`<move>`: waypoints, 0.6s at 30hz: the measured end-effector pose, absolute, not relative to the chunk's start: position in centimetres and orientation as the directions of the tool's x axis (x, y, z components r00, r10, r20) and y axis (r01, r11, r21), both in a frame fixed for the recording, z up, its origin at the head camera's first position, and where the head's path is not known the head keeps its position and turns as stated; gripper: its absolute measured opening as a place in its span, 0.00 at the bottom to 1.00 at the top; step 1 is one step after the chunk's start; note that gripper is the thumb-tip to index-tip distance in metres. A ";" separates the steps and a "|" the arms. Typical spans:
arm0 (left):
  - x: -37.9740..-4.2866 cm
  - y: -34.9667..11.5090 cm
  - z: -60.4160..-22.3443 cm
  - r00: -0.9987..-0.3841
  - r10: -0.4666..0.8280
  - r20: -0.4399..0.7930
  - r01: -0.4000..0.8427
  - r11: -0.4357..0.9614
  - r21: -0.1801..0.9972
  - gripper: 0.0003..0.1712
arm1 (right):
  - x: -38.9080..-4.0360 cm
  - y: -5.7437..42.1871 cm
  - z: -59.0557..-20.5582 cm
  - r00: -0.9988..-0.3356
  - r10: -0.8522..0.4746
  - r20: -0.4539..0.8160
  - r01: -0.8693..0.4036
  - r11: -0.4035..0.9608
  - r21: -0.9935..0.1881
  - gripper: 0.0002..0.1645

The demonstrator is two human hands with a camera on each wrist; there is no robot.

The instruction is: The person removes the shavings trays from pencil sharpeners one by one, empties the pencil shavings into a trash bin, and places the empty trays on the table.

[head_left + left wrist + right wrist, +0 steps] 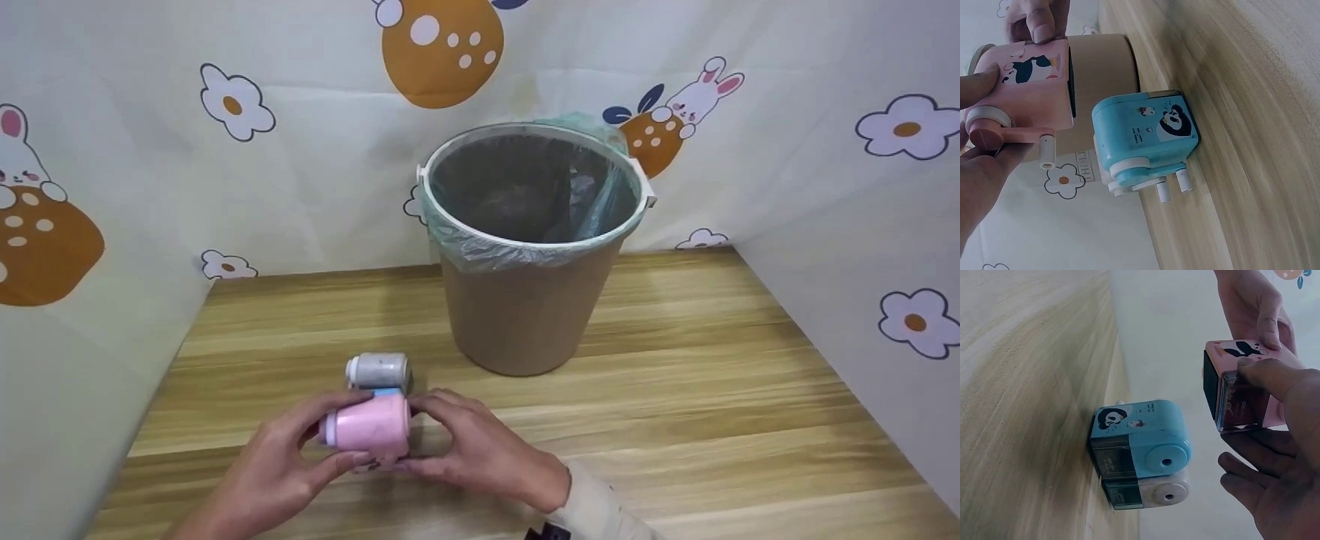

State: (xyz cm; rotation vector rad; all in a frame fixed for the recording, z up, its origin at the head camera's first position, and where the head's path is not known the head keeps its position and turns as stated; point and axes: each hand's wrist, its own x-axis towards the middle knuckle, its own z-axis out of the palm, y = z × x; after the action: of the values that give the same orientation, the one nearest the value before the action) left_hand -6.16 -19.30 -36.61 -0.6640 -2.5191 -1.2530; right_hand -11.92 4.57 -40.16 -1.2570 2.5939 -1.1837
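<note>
Both hands hold a pink pencil sharpener (375, 425) with a panda picture, raised above the table. My left hand (274, 461) grips its crank end, thumb on one side and fingers on the other. At the opposite end, my right hand (491, 450) pinches the sharpener around its dark see-through shavings drawer (1244, 405). The crank (1022, 135) with a white knob shows in the left wrist view. Just beyond stands a blue pencil sharpener (1140, 129), mostly hidden in the head view. Beside it is a grey-white pencil sharpener (381, 371). Both stand on the table.
A tall brown bin (525, 307) with a thin green liner bag (487, 251) over its rim stands behind and to the right of the sharpeners. The wood-grain table (712, 420) is enclosed by patterned cloth walls (322, 150) at the back and sides.
</note>
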 end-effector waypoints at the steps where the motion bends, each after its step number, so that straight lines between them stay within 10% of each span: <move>1: -6.2 -19.3 -36.6 -0.864 0.289 0.411 0.502 0.527 0.686 0.31 | -12.0 4.6 -40.1 -0.670 -0.685 0.285 -0.663 0.381 -0.644 0.35; 18: -6.1 -19.2 -36.3 -0.863 0.284 0.418 0.505 0.522 0.687 0.30 | -12.3 5.1 -40.3 -0.669 -0.680 0.300 -0.644 0.329 -0.691 0.35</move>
State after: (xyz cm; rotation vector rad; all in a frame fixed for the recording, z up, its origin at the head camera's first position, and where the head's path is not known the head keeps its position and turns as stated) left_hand -6.11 -19.24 -36.32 -0.6650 -2.5102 -1.2574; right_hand -12.30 5.06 -40.30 -1.2587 2.5247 -1.2792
